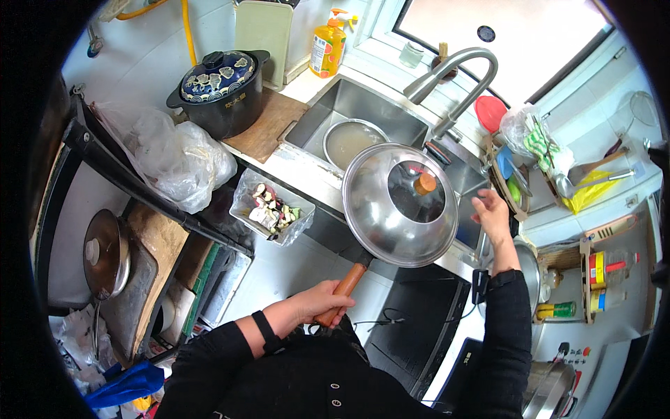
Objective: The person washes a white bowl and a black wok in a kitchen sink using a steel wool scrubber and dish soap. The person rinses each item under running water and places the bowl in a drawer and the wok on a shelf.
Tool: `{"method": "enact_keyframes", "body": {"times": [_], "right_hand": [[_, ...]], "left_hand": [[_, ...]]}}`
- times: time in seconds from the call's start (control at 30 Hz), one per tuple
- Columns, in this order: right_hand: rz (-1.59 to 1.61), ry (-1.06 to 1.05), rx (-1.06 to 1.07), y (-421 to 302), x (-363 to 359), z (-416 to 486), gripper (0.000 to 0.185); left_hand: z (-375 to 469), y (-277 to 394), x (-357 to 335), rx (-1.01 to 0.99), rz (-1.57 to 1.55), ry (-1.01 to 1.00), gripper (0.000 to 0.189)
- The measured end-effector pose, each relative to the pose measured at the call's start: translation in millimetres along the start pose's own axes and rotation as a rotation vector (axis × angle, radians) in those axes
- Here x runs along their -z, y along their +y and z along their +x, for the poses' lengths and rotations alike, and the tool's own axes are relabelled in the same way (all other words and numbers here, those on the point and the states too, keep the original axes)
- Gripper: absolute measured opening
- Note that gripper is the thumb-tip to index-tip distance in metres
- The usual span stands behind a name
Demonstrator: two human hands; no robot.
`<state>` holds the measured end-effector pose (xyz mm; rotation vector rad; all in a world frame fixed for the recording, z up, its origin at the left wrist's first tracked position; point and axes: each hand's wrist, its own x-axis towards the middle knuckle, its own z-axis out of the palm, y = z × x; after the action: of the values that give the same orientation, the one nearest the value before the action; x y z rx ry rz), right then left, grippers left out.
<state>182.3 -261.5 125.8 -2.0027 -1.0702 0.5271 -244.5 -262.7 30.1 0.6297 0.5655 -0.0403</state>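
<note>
My left hand (pixel 325 302) is closed around the wooden handle (pixel 343 293) of a wok. A domed steel lid (pixel 366 209) with a glass centre and a wooden knob (pixel 425 184) covers the wok, whose inside is hidden. The covered wok is held over the front edge of the sink. My right hand (pixel 490 212) is raised to the right of the lid, above the smaller basin, fingers slightly curled and apart, holding nothing. Behind the lid, a steel bowl (pixel 350 137) of cloudy liquid rests in the larger sink basin (pixel 384 98).
A curved faucet (pixel 484 86) arches over the sink. At left a black lidded pot (pixel 222 107) stands on a wooden board (pixel 277 118). A lined bin of scraps (pixel 246 204) hangs at the counter's front. Utensils (pixel 591 180) and a red lid (pixel 490 113) are at right.
</note>
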Motion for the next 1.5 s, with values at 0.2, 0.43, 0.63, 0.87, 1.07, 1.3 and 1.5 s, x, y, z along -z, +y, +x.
{"method": "enact_keyframes", "body": {"times": [0.2, 0.43, 0.63, 0.87, 1.07, 1.3, 1.5], "right_hand": [[-0.073, -0.171, -0.071, 47, 23, 70, 0.026], [0.188, -0.378, -0.182, 72, -20, 158, 0.043], [0.432, -0.63, -0.193, 79, -43, 206, 0.034], [0.391, -0.719, -0.192, 84, -62, 224, 0.015], [0.385, -0.698, -0.08, 74, -56, 211, 0.013], [0.419, -0.711, -0.087, 13, -69, 133, 0.014], [0.3, -0.668, -0.128, -27, -135, 11, 0.012]], "left_hand": [[-8, 6, -8, -0.01, 0.174, 0.098, 0.031], [-47, 0, -33, 0.034, 0.473, 0.492, 0.034], [-43, -19, -58, 0.009, 0.959, 0.868, 0.034], [-32, -21, -65, 0.124, 1.077, 1.0, 0.025], [-55, -34, -62, 0.049, 1.148, 1.068, 0.024], [-125, -77, -40, -0.036, 1.201, 1.161, 0.022], [-215, -151, -4, 0.039, 1.208, 1.178, 0.024]]}}
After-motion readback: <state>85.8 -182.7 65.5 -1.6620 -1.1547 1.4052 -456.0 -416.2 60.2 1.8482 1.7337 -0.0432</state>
